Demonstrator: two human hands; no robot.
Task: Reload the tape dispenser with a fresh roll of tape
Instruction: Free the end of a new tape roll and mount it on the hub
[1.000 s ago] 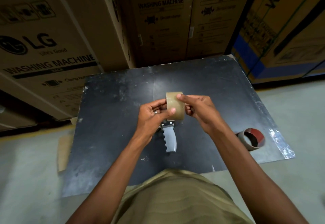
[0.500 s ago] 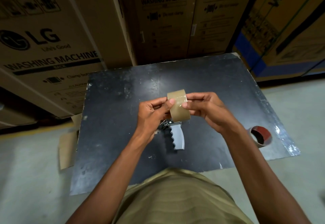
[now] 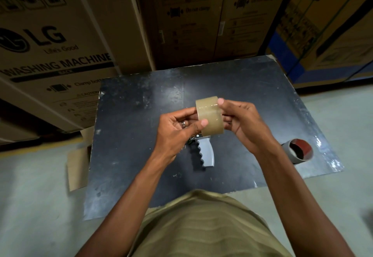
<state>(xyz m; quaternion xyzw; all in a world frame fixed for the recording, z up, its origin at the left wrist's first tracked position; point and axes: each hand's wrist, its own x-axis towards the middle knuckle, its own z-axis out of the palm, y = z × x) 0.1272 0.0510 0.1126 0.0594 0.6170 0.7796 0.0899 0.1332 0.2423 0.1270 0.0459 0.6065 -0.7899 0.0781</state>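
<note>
A fresh roll of brown tape (image 3: 210,117) is held upright above the black board (image 3: 129,135), between both hands. My left hand (image 3: 177,131) grips its left side, thumb pressed on the roll's face. My right hand (image 3: 242,123) holds the right side, with fingertips on the upper edge. The tape dispenser (image 3: 203,153) lies on the board just below the roll; its grey ridged handle points toward me, and its head is hidden behind my hands and the roll.
A used tape core (image 3: 298,151), grey with a red inside, lies on the board's right edge. Large washing machine cartons (image 3: 60,40) stand close behind the board. A cardboard scrap (image 3: 77,168) sticks out at the left. Grey floor surrounds the board.
Both hands have kept hold of the roll and turned it slightly. My right fingertips have shifted up to the roll's top edge. The dispenser has stayed in place.
</note>
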